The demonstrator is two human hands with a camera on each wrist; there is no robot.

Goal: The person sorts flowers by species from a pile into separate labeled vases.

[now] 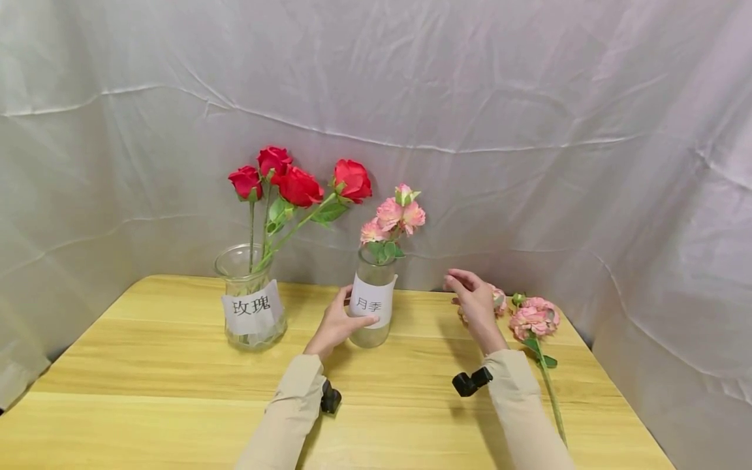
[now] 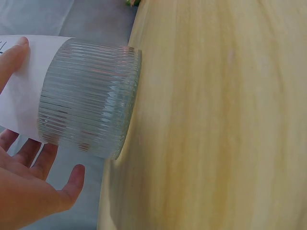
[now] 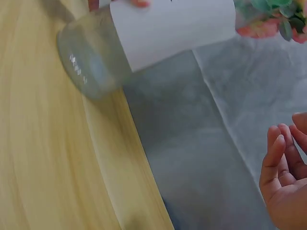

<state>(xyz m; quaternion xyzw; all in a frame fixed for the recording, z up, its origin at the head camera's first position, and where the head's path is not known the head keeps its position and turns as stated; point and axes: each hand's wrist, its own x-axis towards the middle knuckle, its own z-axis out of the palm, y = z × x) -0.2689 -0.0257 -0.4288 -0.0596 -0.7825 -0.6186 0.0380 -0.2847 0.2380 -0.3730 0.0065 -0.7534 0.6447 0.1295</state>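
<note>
My left hand grips a ribbed glass vase from its left side, thumb across the white paper label and fingers on the other side. Upright on the table near the back edge, this vase holds pink flowers with green leaves. Off to its right, my right hand is raised with loosely bent fingers and nothing in them. Behind that hand lies a pink flower, partly hidden by it. Another pink flower on a long green stem lies further right, beside the right forearm.
A wider glass vase with a white label stands on the left, holding several red roses that lean right. The wooden table ends at a grey cloth backdrop. Each wrist carries a small black camera.
</note>
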